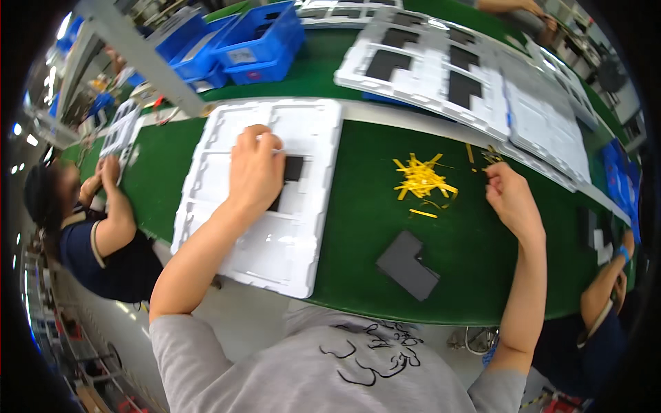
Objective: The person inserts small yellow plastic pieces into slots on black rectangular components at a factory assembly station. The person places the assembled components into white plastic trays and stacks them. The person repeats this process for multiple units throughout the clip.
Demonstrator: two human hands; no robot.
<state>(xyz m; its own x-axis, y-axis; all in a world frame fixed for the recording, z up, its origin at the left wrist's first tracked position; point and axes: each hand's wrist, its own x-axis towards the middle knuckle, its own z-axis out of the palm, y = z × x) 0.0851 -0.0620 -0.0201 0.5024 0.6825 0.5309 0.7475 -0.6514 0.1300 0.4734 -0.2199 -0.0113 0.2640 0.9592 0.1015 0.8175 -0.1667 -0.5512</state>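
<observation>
My left hand [256, 168] is over a white moulded tray [268, 255], fingers curled and their tips partly hidden. Beside and beneath it, a black flat piece [292, 167] lies in one of the tray's compartments. My right hand [511, 196] is closed in a pinch above the green table, close to a few thin yellow strips [470, 154]; what its fingertips hold, if anything, is too small to make out. Between my hands lies a loose pile of yellow strips [421, 177]. Nearer to me sits a small stack of dark grey L-shaped pieces [406, 265].
Blue bins [261, 41] stand at the back left beside a slanted grey post [141, 58]. White trays [427, 65] with black pieces lie along the far side. A person [103, 227] works at the left, and another person's arm [606, 282] reaches in at the right.
</observation>
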